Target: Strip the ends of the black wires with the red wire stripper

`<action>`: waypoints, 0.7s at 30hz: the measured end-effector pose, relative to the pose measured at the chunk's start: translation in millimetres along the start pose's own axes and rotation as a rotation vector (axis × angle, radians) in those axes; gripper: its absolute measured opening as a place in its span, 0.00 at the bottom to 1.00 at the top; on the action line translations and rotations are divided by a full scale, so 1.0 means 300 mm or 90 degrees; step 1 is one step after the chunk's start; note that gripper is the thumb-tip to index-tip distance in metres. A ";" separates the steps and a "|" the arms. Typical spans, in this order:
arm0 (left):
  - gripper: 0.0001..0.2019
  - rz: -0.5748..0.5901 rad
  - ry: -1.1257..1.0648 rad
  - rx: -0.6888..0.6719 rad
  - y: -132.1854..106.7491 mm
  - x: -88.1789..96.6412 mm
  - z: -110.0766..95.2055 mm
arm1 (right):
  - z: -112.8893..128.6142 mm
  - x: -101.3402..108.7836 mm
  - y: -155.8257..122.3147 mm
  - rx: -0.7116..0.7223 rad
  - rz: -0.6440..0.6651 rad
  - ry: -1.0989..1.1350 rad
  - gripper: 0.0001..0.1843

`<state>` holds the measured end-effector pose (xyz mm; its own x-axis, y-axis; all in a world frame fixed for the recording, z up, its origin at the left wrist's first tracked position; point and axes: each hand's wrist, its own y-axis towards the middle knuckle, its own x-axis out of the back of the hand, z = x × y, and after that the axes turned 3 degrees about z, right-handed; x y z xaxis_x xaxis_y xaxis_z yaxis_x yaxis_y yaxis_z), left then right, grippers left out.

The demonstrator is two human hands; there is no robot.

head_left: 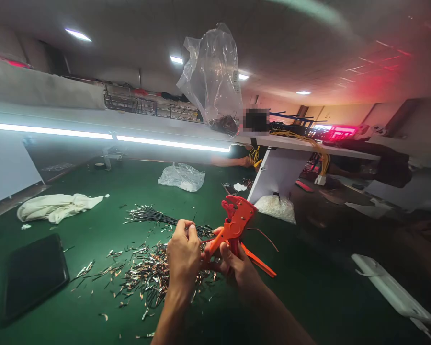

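My right hand (233,268) is wrapped round the orange handles of a wire stripper (239,218), whose red jaws point up and to the left. Pinched fingers on my left hand (185,251) hold a thin black wire (194,217); just a short end shows above the thumb. Behind that hand lies a bundle of black wires (151,215) with bare silvery ends. Under and left of it spreads a heap of cut wire scraps (143,270). A thin reddish wire (266,235) sticks out to the right, behind the stripper; where it starts is hidden.
On the green table (93,306) lie a dark phone-like slab (36,275), a white cloth (57,206), a clear bag (182,177) and a white device with a cord (391,287). A filled bag (276,208) leans by the divider (273,170). Another person's arm (232,161) reaches in beyond.
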<state>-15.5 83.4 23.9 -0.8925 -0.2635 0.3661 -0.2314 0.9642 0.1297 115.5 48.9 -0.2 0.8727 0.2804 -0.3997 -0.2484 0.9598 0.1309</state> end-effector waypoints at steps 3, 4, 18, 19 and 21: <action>0.12 0.035 -0.086 -0.019 0.009 -0.023 0.013 | -0.004 0.026 0.000 -0.004 -0.002 0.065 0.19; 0.13 0.048 -0.108 -0.029 0.002 -0.030 0.023 | -0.004 0.042 -0.006 -0.017 0.007 0.084 0.18; 0.07 -0.109 0.027 -0.363 -0.090 -0.045 0.099 | -0.104 0.195 -0.135 -0.176 0.173 0.269 0.21; 0.08 -0.118 0.044 -0.390 -0.088 -0.042 0.103 | -0.106 0.196 -0.136 -0.180 0.183 0.279 0.21; 0.10 -0.130 0.075 -0.433 -0.085 -0.034 0.101 | -0.108 0.205 -0.133 -0.191 0.201 0.298 0.21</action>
<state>-12.3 62.5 -11.0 -0.8009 -0.4751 0.3645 -0.0633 0.6724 0.7375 165.5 28.4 -59.6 0.4796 0.4616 -0.7463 -0.6295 0.7735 0.0738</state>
